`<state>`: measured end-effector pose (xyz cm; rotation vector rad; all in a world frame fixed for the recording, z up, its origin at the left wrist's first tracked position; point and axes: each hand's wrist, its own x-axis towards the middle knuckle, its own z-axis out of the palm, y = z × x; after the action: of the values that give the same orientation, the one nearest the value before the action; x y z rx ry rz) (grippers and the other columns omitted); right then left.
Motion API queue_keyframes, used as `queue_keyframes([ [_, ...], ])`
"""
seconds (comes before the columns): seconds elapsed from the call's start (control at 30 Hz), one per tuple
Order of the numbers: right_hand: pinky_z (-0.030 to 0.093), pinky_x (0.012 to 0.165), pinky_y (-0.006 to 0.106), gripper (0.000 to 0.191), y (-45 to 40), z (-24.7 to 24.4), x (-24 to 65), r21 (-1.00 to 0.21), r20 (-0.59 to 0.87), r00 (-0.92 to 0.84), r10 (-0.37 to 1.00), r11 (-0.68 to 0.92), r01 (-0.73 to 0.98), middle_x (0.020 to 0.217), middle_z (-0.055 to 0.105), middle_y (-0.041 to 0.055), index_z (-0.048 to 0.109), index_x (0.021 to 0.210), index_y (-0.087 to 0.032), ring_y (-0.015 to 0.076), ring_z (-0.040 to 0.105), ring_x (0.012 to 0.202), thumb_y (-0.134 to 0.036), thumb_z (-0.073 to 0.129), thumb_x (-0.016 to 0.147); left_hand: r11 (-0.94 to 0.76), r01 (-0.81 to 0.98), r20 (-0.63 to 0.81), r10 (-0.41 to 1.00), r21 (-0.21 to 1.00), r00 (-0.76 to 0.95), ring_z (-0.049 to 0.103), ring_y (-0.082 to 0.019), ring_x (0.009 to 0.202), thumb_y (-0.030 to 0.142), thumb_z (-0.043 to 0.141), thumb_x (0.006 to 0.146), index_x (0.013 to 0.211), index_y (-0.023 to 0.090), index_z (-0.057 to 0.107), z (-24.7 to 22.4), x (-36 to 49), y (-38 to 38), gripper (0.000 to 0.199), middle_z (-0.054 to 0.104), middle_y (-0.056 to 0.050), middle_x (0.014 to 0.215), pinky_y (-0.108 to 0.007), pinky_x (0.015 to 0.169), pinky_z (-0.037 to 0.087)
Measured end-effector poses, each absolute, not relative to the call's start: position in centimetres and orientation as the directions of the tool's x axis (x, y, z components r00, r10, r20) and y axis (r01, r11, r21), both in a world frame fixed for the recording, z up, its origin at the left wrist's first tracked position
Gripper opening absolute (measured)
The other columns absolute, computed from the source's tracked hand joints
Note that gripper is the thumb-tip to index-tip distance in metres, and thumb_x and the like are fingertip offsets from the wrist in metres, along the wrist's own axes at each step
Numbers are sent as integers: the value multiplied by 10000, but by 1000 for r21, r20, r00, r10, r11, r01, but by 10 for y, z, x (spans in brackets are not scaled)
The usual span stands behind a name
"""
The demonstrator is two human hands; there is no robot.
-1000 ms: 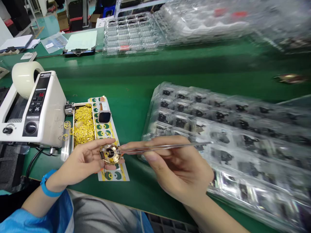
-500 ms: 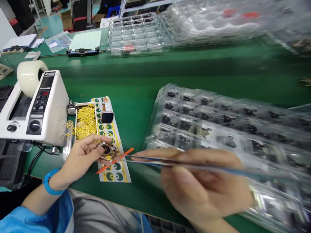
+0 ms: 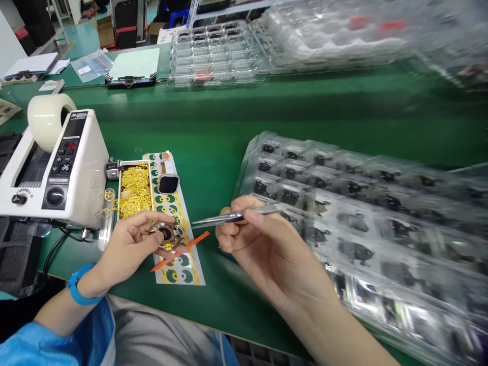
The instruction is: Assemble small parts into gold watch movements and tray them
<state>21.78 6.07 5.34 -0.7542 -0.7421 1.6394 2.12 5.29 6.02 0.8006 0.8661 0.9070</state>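
Between thumb and fingers, my left hand [image 3: 131, 244] holds a round metal part [image 3: 170, 236] with a dark centre and a small yellow piece at its lower edge. My right hand [image 3: 263, 239] is closed around metal tweezers [image 3: 224, 218], whose tips point left and stop short of the round part. An orange strip [image 3: 198, 240] lies slantwise beside the round part. Under them is a white sheet [image 3: 198, 277] with green and yellow shapes. A smartwatch [image 3: 168, 183] rests on that sheet, and yellow rings [image 3: 134, 190] fill a narrow box to its left.
A white tape dispenser [image 3: 89, 168] stands at the left. Clear trays [image 3: 267, 147] of dark parts cover the right side. Further back are a clipboard [image 3: 133, 63] and more clear trays [image 3: 217, 53] on a green shelf.
My right hand has turned and moved left and slightly up, still with the tweezers, and is less blurred. My left hand has hardly moved.
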Motion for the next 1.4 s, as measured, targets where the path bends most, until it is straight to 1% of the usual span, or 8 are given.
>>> queue_keyframes([
  [0.13, 562, 527, 134, 111, 55, 54, 216, -850, 36, -145, 989, -46, -524, 655, 693, -33, 738, 811, -242, 83, 655, 556, -345, 777, 791, 391, -356, -258, 894, 849, 367, 754, -168, 751, 182, 715, 825, 985, 184, 725, 60, 22, 53, 160, 734, 2, 812, -215, 655, 623],
  [0.3, 608, 633, 245, 100, 43, 52, 215, -912, 377, -108, 920, 349, -216, 803, 715, 24, 736, 930, -253, 148, 693, 715, -284, 644, 908, 332, -385, -190, 912, 861, 363, 740, -162, 879, 130, 694, 833, 1076, 236, 735, 59, 21, 52, 268, 762, -15, 956, -217, 748, 612],
  [0.43, 598, 625, 243, 189, 36, 52, 215, -769, 596, -206, 776, 625, 132, 793, 721, 42, 668, 985, -219, 165, 707, 724, -84, 647, 855, 301, -393, -119, 897, 869, 426, 706, -194, 1041, 118, 664, 854, 1149, 272, 713, 60, 20, 50, 336, 736, -44, 1154, -234, 808, 594],
  [0.53, 621, 723, 260, 254, 36, 55, 215, -631, 644, -355, 677, 733, 254, 870, 752, 91, 628, 1070, -185, 186, 738, 827, -41, 609, 861, 290, -398, -83, 883, 870, 462, 692, -187, 1083, 102, 636, 875, 1183, 282, 696, 60, 19, 50, 361, 742, -47, 1157, -227, 847, 574],
  [0.73, 631, 779, 271, 209, 41, 58, 215, -525, 688, -419, 593, 805, 278, 807, 759, 75, 633, 1011, -173, 190, 744, 836, -38, 588, 859, 339, -395, -119, 866, 854, 486, 688, -169, 1093, 55, 621, 864, 1168, 288, 700, 62, 18, 50, 391, 746, -29, 1158, -205, 840, 574],
  [0.9, 627, 798, 249, 178, 43, 58, 215, -502, 695, -431, 575, 818, 281, 802, 762, 75, 644, 984, -158, 178, 739, 848, -42, 585, 861, 368, -389, -151, 861, 845, 486, 700, -204, 1073, 59, 642, 837, 1175, 242, 693, 63, 17, 49, 387, 742, -60, 1164, -261, 859, 589],
  [1.2, 631, 770, 248, 184, 44, 57, 216, -557, 691, -395, 606, 794, 244, 775, 753, 63, 643, 968, -167, 174, 739, 806, -34, 588, 854, 381, -411, -141, 852, 828, 505, 709, -177, 1048, 31, 621, 845, 1150, 265, 708, 64, 18, 49, 394, 754, -32, 1134, -231, 841, 593],
  [1.4, 641, 765, 269, 232, 45, 58, 221, -628, 650, -389, 653, 750, 208, 804, 766, 45, 661, 973, -205, 198, 753, 820, -29, 597, 836, 376, -399, -157, 861, 836, 483, 711, -206, 1046, 38, 646, 824, 1149, 246, 711, 63, 18, 49, 391, 757, -51, 1124, -255, 827, 607],
])
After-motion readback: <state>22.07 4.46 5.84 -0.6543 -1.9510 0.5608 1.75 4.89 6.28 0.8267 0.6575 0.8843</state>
